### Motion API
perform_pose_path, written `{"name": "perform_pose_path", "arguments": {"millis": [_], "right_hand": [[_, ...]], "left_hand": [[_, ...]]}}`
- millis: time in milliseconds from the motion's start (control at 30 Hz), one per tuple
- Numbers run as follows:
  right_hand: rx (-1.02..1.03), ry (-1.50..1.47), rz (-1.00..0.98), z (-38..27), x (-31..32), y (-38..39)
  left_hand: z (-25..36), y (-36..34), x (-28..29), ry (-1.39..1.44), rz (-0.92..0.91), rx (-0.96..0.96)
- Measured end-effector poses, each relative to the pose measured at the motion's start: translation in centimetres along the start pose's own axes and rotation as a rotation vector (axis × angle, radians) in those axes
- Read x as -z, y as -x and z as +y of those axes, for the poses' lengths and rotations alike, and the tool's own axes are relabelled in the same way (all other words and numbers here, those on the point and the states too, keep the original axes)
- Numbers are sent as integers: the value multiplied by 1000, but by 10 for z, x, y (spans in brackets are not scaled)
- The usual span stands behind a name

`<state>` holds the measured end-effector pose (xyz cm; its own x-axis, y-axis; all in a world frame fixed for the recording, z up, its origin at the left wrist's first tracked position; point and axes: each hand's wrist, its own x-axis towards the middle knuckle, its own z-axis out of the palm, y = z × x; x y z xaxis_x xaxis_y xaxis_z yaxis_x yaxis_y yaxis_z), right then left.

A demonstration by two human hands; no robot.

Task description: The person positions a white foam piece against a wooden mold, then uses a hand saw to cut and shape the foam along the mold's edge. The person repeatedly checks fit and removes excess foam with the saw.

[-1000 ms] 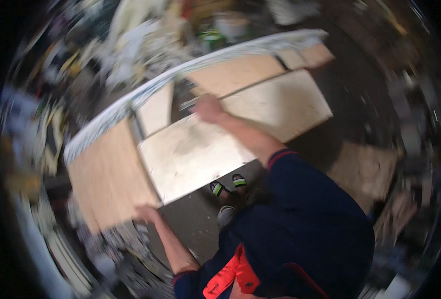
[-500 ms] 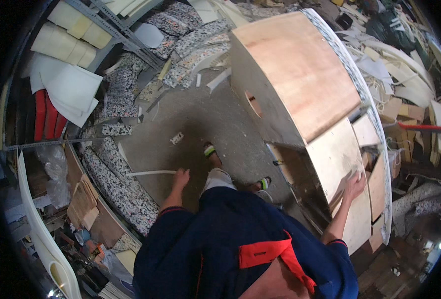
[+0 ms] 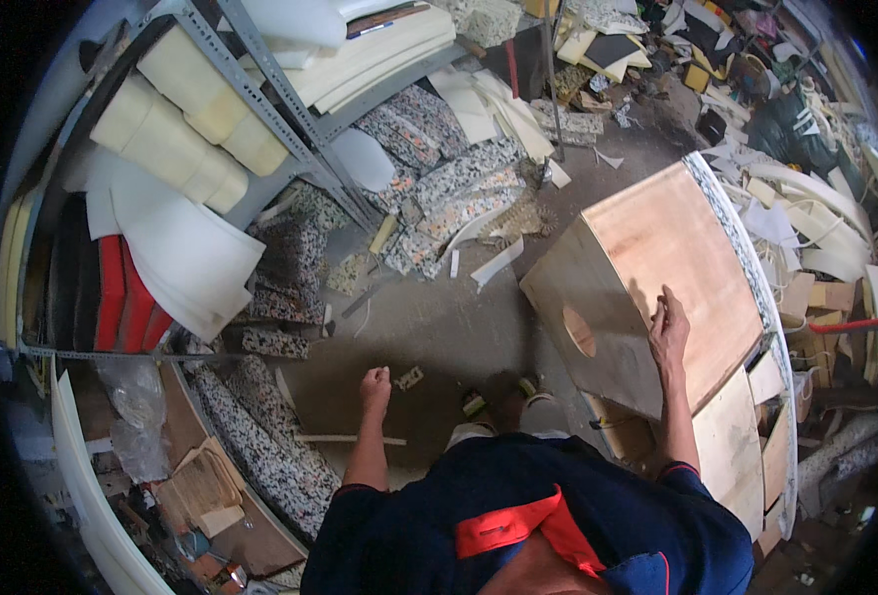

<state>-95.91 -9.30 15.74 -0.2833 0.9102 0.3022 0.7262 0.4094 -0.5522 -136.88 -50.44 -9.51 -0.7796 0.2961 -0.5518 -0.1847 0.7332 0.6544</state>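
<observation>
Cluttered workshop floor (image 3: 439, 327) of grey concrete spreads below the person, strewn with foam offcuts and scraps.

Right hand (image 3: 669, 332): its fingers lie flat and spread open on the top panel of a large plywood box frame (image 3: 672, 268), gripping nothing, only pressing on the wood. That frame stands to the person's right, tilted, with a round hole (image 3: 579, 330) cut in the side panel that faces the feet. A speckled foam strip (image 3: 732, 233) runs along its far edge.

Left hand (image 3: 375, 382): the fingers are curled into a loose fist, hanging free above the floor; whether they hold anything small cannot be told. Just beside it on the floor lies a small pale scrap (image 3: 409, 378), and below it a thin wooden strip (image 3: 350, 438).

Between the two arms the person's shoes (image 3: 503, 397) show, above a dark blue jacket (image 3: 518, 526) with a red patch.

Farther out on the left, a metal shelf rack (image 3: 260, 89) carries cream foam blocks (image 3: 196, 99) and white sheets. Speckled recycled-foam pieces (image 3: 439, 183) pile at its foot. Pale foam trimmings (image 3: 816, 218) heap up at the far right.
</observation>
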Motion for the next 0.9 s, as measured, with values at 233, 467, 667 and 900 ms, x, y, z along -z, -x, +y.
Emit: {"name": "perform_pose_path", "arguments": {"millis": [233, 467, 667, 900], "right_hand": [[257, -157, -108, -88, -111, -151], [257, -117, -237, -163, -331, -400], [233, 37, -184, -237, -509, -595], [188, 276, -239, -264, -612, -701]], "left_hand": [[158, -35, 22, 152, 19, -221], [433, -168, 187, -325, 1024, -914], [628, -304, 267, -503, 1580, -945], [650, -370, 275, -554, 1825, -902]]}}
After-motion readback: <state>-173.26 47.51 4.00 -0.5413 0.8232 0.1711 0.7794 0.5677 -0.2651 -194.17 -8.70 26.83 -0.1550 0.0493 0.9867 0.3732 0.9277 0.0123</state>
